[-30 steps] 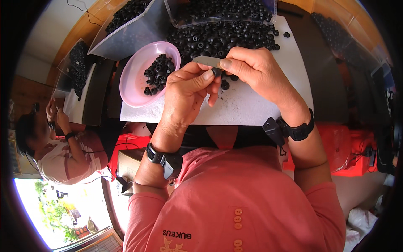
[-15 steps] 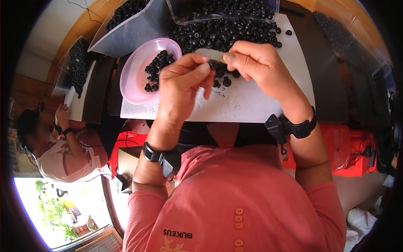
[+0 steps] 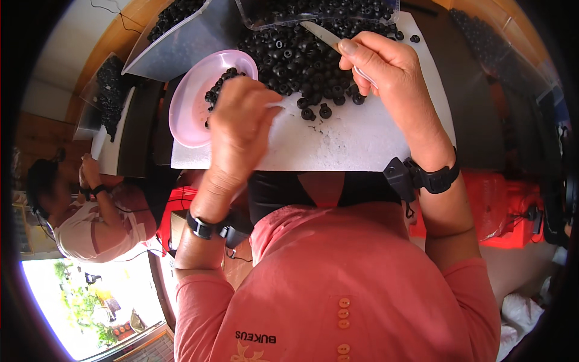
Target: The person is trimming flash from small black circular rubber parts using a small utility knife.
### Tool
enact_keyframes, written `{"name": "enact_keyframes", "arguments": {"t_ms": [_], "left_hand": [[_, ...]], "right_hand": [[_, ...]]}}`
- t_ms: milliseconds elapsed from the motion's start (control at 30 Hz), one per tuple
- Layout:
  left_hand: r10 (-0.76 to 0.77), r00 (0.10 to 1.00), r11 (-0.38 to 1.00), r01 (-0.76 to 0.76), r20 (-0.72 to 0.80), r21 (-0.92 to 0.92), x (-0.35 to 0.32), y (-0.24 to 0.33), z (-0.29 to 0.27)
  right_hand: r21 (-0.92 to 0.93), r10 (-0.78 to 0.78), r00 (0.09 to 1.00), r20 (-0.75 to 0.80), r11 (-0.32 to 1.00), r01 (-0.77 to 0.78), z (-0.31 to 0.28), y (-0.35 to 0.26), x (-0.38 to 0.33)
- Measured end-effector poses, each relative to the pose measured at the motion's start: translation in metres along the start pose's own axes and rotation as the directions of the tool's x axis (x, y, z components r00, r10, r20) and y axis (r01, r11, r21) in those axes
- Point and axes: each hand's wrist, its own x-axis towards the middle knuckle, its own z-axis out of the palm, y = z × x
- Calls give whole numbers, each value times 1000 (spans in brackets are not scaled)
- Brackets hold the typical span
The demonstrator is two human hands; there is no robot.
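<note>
My right hand (image 3: 391,75) is closed around a small knife (image 3: 324,35), its pale narrow blade pointing up and left over the heap of small black ring-shaped rubber parts (image 3: 289,63). A bit of the whitish handle shows below my fingers. At the right rim of the pink oval bowl (image 3: 181,134), my left hand (image 3: 238,127) is smeared by motion, and whether it holds anything is hidden. Black parts lie inside that bowl, partly covered by my left hand. Several loose black parts (image 3: 325,111) sit at the heap's near edge on the white board (image 3: 338,148).
A clear bin (image 3: 181,45) with black parts leans at the back left, and another clear tub (image 3: 259,26) stands behind the heap. More parts lie in a container at the far right (image 3: 491,45). A co-worker (image 3: 102,208) sits at the left beside another table.
My hands have drawn apart. The left moved left to the bowl, away from the blade; the right rose slightly with the knife, uncovering parts at the heap's near edge.
</note>
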Motion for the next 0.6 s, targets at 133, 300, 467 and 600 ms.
{"name": "enact_keyframes", "arguments": {"t_ms": [133,300,467,600], "left_hand": [[31,994,999,-27,104,-34,-4,11,23],[-52,990,999,52,134,9,-1,17,34],[-71,993,987,84,91,-138,-10,6,34],[-178,974,955,205,139,-214,-15,11,20]], "right_hand": [[-5,-2,1000,-1,1000,2,1,1,0],[1,0,1000,-4,1000,0,1,2,1],[-18,-5,1000,3,1000,5,2,2,2],[-33,-18,1000,-4,999,18,2,1,0]]}}
